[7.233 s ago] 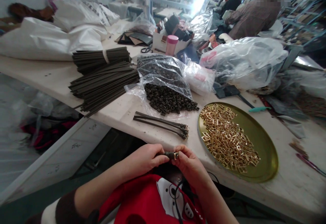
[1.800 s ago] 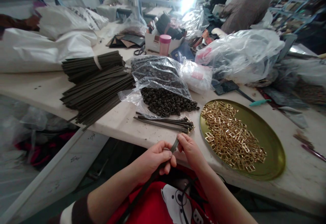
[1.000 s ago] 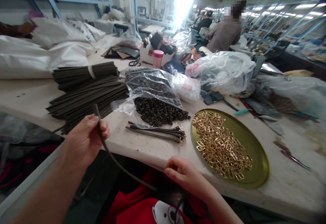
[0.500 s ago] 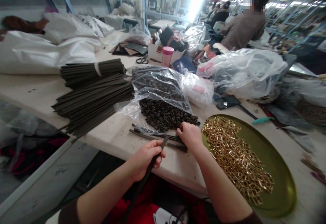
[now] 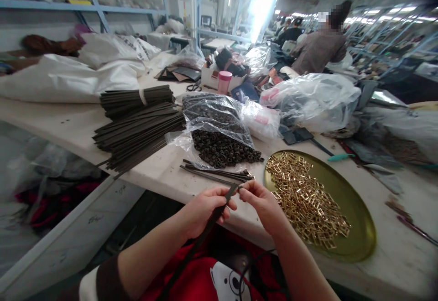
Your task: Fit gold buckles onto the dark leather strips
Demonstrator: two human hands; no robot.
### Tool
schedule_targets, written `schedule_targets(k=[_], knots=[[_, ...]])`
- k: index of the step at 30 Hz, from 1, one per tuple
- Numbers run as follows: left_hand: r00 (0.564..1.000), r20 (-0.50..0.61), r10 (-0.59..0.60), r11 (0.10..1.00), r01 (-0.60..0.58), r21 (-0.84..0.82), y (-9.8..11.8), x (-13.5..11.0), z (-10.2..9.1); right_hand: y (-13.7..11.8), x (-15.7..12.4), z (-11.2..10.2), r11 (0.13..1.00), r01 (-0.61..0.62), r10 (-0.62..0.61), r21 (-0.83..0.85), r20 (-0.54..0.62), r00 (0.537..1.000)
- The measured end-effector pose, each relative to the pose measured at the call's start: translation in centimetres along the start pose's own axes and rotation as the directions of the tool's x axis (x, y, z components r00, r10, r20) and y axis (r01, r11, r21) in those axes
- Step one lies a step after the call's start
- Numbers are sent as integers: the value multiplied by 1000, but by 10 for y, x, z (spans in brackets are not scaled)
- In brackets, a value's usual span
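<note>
My left hand (image 5: 214,207) is closed around a long dark strap (image 5: 201,239), whose tip sticks up past the fingers while the rest runs down toward my lap. Just right of that tip, my right hand (image 5: 258,198) pinches a small dark loop (image 5: 240,188), mostly covered by the fingertips. Beyond both hands lies a pile of dark loops (image 5: 222,150), spilling from a clear plastic bag (image 5: 215,114). Several finished-looking dark straps (image 5: 215,172) rest on the table between the pile and my hands.
A golden oval tray (image 5: 359,228) heaped with gold buckles (image 5: 308,196) stands at right. Bundled dark straps (image 5: 140,125) lie at left. Behind are a pink-lidded jar (image 5: 224,82), plastic bags (image 5: 311,100) and a dark flat tool (image 5: 297,136). A person (image 5: 318,48) is farther back.
My right hand has come back from the loop pile to the strap's tip, now with a small loop in its fingers. My left hand still holds the strap. The view has shifted slightly.
</note>
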State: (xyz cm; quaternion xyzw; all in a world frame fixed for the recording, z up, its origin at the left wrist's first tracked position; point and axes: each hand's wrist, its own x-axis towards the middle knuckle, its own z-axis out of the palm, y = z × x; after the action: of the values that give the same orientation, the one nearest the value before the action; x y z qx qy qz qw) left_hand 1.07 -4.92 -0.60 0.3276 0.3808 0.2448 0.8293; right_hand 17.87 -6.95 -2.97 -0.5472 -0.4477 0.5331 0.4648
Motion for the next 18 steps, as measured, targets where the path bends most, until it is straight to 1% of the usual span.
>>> schedule_targets(k=[4, 7, 10, 14, 18], knots=[[998, -4, -68, 997, 67, -49, -8, -18, 13, 8, -26, 2, 990, -14, 18, 143, -22, 1000], [998, 1, -65, 997, 65, -48, -18, -32, 20, 12, -41, 4, 971, -29, 35, 236, -24, 999], [999, -9, -51, 997, 51, -66, -27, -48, 25, 11, -57, 7, 954, -20, 25, 300, -14, 1000], [998, 46, -50, 989, 55, -135, -34, -68, 33, 7, -79, 10, 951, 19, -22, 309, 8, 1000], [989, 95, -116, 977, 131, -166, -42, -81, 42, 3, -98, 8, 975, 51, -59, 218, 34, 998]])
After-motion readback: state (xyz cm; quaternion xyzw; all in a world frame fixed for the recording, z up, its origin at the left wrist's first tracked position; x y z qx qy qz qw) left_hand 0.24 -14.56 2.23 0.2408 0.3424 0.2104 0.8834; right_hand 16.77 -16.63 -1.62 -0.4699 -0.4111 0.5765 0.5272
